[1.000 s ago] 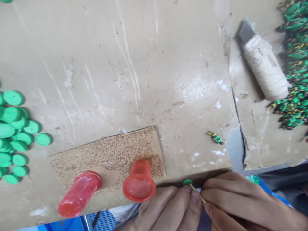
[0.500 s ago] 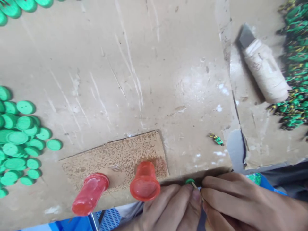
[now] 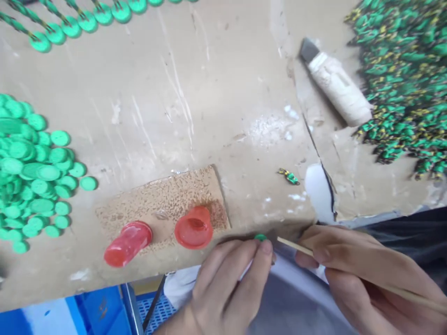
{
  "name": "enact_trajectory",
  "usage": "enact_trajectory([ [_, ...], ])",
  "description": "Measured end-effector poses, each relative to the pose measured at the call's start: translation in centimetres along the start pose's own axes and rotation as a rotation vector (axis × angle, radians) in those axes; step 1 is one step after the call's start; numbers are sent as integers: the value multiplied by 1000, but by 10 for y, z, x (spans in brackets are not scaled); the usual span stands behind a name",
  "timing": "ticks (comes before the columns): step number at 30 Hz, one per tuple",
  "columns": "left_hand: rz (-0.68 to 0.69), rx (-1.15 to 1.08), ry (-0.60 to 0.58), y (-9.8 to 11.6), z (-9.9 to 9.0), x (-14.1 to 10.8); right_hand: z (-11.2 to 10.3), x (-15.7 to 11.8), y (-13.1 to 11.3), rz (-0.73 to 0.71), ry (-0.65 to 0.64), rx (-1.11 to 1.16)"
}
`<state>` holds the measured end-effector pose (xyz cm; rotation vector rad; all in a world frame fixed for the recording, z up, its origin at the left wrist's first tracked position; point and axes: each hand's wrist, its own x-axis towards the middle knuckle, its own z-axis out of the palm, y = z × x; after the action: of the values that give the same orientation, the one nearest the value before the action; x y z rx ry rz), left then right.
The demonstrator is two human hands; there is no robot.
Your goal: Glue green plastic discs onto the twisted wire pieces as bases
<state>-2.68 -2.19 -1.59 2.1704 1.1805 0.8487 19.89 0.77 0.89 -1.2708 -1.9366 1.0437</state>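
Observation:
At the table's front edge, my left hand [image 3: 232, 279] is closed on a small green disc [image 3: 260, 237], mostly hidden by the fingers. My right hand [image 3: 363, 270] grips a thin wooden stick [image 3: 296, 245], whose blunt tip points left toward the disc but stays apart from it. Left of my hands, two small red cups stand on a speckled cardboard piece [image 3: 164, 190]: an open one [image 3: 193, 228] and one with a closed end showing [image 3: 127, 244]. A single tiny green, yellow and black figure [image 3: 289, 176] lies beyond my hands.
Loose green discs [image 3: 40, 172] are heaped at left. A row of green discs bearing striped pieces [image 3: 71, 27] runs along the top left. A cutter blade with a wrapped white handle [image 3: 338, 86] lies beside a large pile of small green figures [image 3: 401, 83]. Blue crates [image 3: 101, 309] sit below the table.
My right hand has moved right, away from my left hand, and the stick it holds now shows clearly. My left hand keeps hold of the green disc. The camera view has shifted.

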Motion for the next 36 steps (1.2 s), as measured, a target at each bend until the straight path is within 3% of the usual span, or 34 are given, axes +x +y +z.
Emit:
enact_trajectory([
  [6, -29, -1, 67, 3, 8, 3, 4, -17, 8, -71, 22, 49],
  [10, -42, 19, 71, 6, 11, 8, 9, -26, 17, -150, 142, -1],
  [17, -76, 52, 141, 12, 18, 13, 11, -23, 18, -234, 132, 3],
  [23, -40, -38, 183, 10, 14, 13, 20, -21, 16, -302, 165, -104],
  [28, -27, -29, 183, 9, 14, 19, 31, -18, 17, -313, 229, -95],
  [36, -87, -44, 159, 13, 12, 19, 23, -13, 7, -237, 182, -218],
])
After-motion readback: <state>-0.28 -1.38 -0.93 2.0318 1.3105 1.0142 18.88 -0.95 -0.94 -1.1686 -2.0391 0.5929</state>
